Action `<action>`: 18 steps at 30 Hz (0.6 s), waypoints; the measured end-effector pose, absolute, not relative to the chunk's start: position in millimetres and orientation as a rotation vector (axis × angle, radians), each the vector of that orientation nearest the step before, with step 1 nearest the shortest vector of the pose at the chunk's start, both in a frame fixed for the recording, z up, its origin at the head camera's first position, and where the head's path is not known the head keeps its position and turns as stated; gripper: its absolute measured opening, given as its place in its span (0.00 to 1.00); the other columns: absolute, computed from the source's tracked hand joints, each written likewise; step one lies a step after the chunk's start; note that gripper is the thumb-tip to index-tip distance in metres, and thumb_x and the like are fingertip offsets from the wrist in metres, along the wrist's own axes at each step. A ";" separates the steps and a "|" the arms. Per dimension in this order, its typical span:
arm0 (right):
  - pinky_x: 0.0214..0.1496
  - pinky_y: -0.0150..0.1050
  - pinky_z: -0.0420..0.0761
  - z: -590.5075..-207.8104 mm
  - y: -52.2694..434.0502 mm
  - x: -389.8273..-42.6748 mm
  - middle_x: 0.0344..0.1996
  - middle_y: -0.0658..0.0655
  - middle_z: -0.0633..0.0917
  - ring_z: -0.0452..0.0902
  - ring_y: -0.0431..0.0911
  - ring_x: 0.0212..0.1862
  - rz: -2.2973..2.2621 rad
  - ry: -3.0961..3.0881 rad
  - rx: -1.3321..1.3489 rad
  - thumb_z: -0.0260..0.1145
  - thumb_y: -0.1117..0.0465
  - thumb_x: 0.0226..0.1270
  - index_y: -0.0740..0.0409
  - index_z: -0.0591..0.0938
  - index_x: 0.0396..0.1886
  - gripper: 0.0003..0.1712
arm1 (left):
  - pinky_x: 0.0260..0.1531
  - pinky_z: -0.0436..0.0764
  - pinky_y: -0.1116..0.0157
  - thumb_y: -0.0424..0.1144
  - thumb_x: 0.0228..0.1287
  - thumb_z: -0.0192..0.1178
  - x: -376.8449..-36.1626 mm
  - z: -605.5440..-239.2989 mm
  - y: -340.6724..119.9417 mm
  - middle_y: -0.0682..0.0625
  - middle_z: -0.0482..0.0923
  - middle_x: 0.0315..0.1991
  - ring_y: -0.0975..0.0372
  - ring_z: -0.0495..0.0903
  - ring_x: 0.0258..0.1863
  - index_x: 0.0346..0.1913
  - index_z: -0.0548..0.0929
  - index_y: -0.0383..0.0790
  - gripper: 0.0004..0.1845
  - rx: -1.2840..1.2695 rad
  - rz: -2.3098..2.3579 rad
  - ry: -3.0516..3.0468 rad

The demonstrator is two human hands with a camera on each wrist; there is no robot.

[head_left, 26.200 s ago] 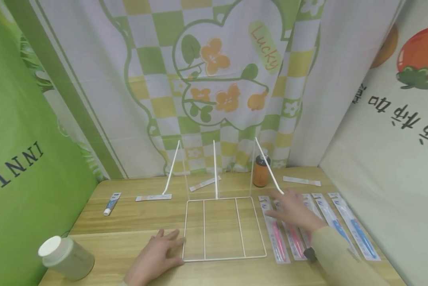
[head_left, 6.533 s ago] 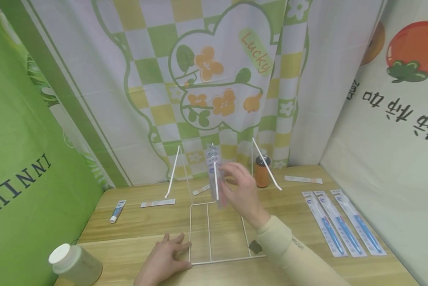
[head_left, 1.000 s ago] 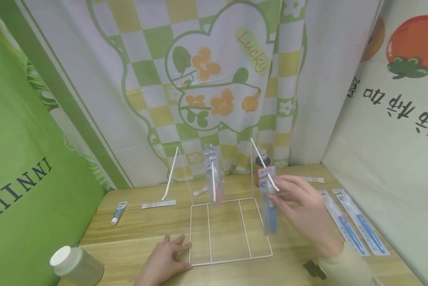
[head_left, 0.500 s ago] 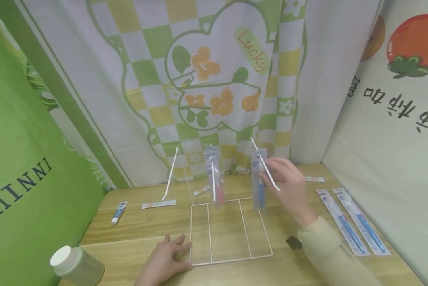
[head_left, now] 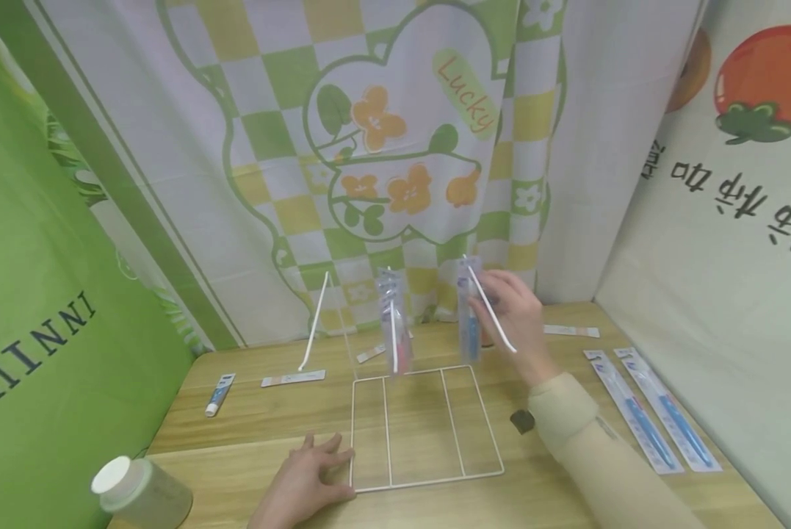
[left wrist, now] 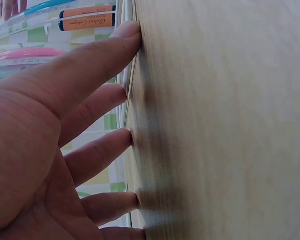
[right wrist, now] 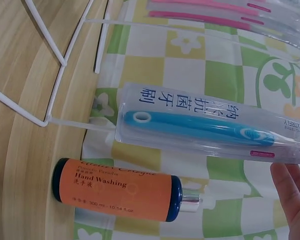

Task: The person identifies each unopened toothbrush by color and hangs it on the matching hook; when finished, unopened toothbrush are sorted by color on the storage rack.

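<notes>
Our right hand (head_left: 510, 312) pinches the blue pack (head_left: 469, 312) up at the rack's (head_left: 428, 481) right peg; our left hand (head_left: 302, 485) lies flat, steadying it. Miss the peg, and the pack could drop onto the counter (head_left: 236, 411).

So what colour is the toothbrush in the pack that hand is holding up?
Blue. The toothbrush shows best in the right wrist view, held by the right hand.
</notes>
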State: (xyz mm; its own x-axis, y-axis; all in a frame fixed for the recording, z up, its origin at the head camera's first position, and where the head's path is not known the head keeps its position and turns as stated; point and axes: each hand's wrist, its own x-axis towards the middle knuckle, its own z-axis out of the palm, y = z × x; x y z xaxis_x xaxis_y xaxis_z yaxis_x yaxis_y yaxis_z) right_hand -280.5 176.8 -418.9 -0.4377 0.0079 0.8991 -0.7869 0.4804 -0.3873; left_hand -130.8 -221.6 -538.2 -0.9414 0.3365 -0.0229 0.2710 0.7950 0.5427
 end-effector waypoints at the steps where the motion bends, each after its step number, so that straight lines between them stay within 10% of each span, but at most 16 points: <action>1: 0.46 0.23 0.86 -419.3 176.7 -282.3 0.52 0.64 0.88 0.88 0.57 0.44 1.068 -1.796 0.657 0.81 0.71 0.59 0.65 0.89 0.52 0.20 | 0.62 0.51 0.15 0.59 0.52 0.81 -130.7 -538.5 -221.4 0.37 0.75 0.74 0.16 0.57 0.72 0.64 0.89 0.50 0.36 0.487 0.840 2.865; 18: 0.46 0.19 0.83 -423.3 175.9 -291.4 0.53 0.63 0.88 0.88 0.57 0.44 1.082 -1.824 0.618 0.80 0.71 0.61 0.64 0.88 0.54 0.21 | 0.61 0.51 0.14 0.59 0.52 0.81 -129.8 -538.8 -220.9 0.35 0.75 0.73 0.15 0.57 0.71 0.63 0.89 0.49 0.36 0.491 0.866 2.862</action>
